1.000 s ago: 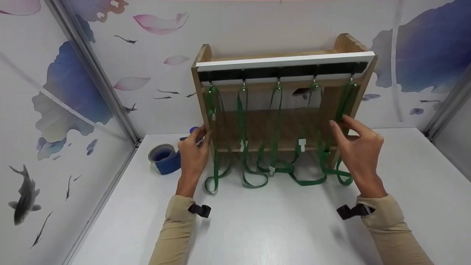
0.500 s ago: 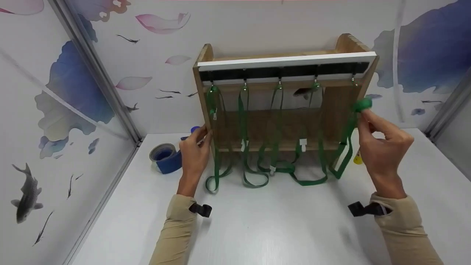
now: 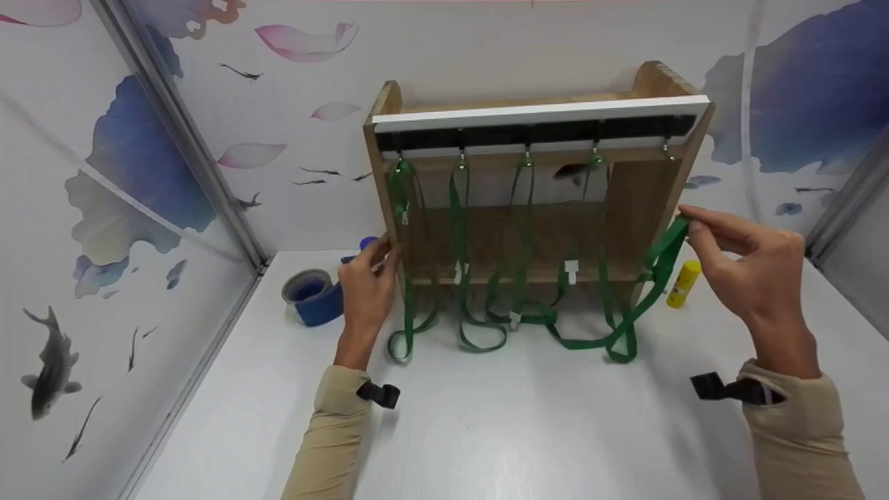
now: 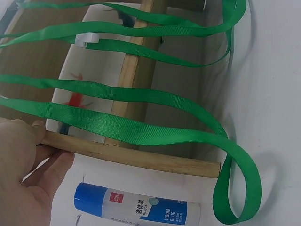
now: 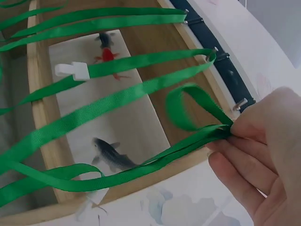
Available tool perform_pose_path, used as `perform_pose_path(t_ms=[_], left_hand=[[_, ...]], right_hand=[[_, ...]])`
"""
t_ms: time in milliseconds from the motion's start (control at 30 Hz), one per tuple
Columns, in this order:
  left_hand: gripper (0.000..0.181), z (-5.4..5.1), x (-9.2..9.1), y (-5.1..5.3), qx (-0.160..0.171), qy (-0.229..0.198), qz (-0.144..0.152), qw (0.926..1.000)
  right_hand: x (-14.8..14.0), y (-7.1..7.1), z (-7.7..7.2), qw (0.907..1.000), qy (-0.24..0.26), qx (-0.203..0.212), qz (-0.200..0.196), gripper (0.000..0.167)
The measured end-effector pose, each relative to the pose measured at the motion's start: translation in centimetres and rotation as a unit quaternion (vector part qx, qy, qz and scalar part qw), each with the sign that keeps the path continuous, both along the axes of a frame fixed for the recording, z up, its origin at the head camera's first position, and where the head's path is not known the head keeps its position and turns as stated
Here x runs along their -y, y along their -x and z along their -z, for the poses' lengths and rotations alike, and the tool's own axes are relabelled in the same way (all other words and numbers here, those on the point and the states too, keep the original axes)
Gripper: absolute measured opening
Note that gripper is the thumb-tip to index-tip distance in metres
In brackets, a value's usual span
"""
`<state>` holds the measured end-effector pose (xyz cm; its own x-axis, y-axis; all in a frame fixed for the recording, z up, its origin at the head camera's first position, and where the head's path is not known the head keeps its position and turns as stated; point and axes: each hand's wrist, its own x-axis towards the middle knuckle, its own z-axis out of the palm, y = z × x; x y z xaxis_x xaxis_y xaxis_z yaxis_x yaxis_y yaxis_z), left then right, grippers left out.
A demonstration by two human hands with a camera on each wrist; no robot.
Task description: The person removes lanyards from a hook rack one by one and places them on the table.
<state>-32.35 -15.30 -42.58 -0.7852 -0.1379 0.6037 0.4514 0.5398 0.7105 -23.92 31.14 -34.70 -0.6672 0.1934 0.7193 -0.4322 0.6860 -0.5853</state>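
Observation:
In the head view a wooden rack [image 3: 496, 239] stands upright, with green lanyards [image 3: 455, 208] hanging from hooks along its black strip. My left hand [image 3: 364, 292] grips the rack's left side panel [image 4: 141, 160], thumb on one face and fingers on the other. Out past the right side, my right hand [image 3: 757, 271] pinches one green lanyard [image 3: 668, 253] between thumb and fingertips. That lanyard is off its hook; the rightmost hook [image 3: 665, 148] is bare. In the right wrist view its gathered strap [image 5: 155, 165] runs across the rack, and a loop curls beside my fingertips.
A roll of blue tape [image 3: 319, 305] sits left of the rack. Beside the left panel lies a liquid glue bottle [image 4: 141, 205] with a blue cap. A yellow tube [image 3: 684, 283] stands right of the rack. Lower lanyard loops rest on the white table [image 3: 514, 430].
My right hand has taken the rightmost lanyard off its hook and drawn it right and slightly down, uncovering the yellow tube. The left hand stays on the rack.

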Motion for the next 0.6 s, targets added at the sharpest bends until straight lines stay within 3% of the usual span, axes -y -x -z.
perform_pose_path(t_ms=[233,400,600], left_hand=[[0.034,0.0,0.1,0.0,-0.008,0.001,-0.007,0.9999],[0.033,-0.2,-0.1,0.0,0.002,-0.002,-0.006,1.0000],[0.033,0.1,-0.1,0.1,-0.009,-0.001,-0.005,0.9999]], right_hand=[[0.3,-0.3,-0.3,0.9991,0.020,0.022,-0.030,0.034],[-0.3,-0.2,0.3,0.9980,0.038,0.034,-0.038,0.042],[-1.8,-0.3,2.2,0.9976,-0.030,0.031,-0.054,0.032]])
